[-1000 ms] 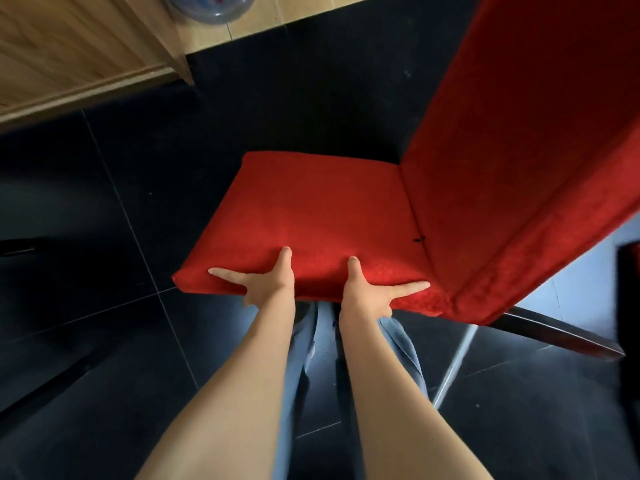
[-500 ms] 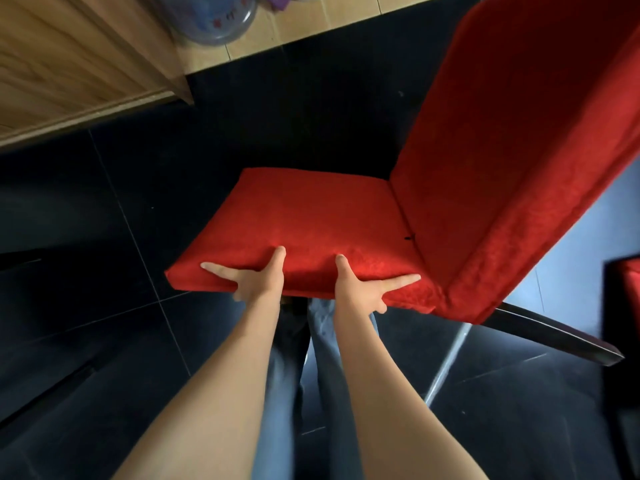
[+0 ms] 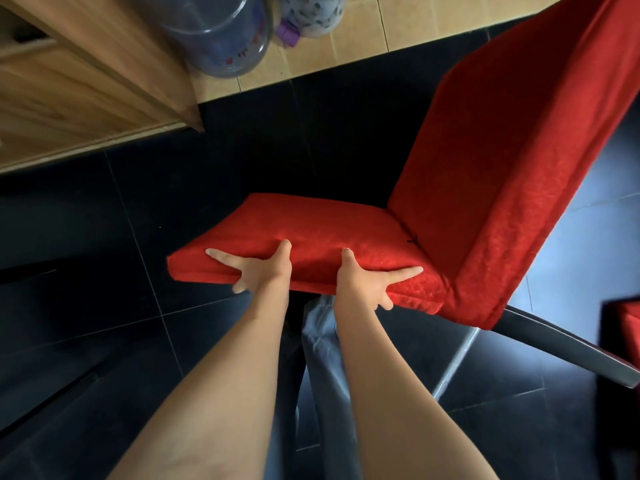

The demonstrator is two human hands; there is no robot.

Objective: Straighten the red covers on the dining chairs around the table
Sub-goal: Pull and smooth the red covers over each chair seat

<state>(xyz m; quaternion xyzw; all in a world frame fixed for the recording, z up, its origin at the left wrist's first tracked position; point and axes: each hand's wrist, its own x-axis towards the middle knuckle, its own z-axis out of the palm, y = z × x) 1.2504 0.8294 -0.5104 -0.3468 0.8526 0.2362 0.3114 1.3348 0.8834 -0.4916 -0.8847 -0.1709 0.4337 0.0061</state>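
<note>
A dining chair fills the middle and right, with a red cover over its seat (image 3: 311, 226) and its tall backrest (image 3: 512, 161). Both of my hands lie on the seat's near edge, side by side. My left hand (image 3: 258, 270) has its thumb on top of the cushion and its fingers splayed straight along the front face. To its right, my right hand (image 3: 363, 282) mirrors it, index finger stretched toward the backrest corner. Whether any finger reaches under the seat cannot be seen.
A wooden cabinet (image 3: 79, 84) stands at the upper left. Beside it, on the tan tiles, are a clear plastic jug (image 3: 225, 32) and a patterned container (image 3: 311, 12). The chair's metal leg (image 3: 561, 344) runs over the dark tiled floor. Another red cover (image 3: 628, 323) shows at the right edge.
My hands stay on the seat's near edge, fingers spread slightly lower on its front face. The view has tilted up, showing more of the backrest, cabinet and containers.
</note>
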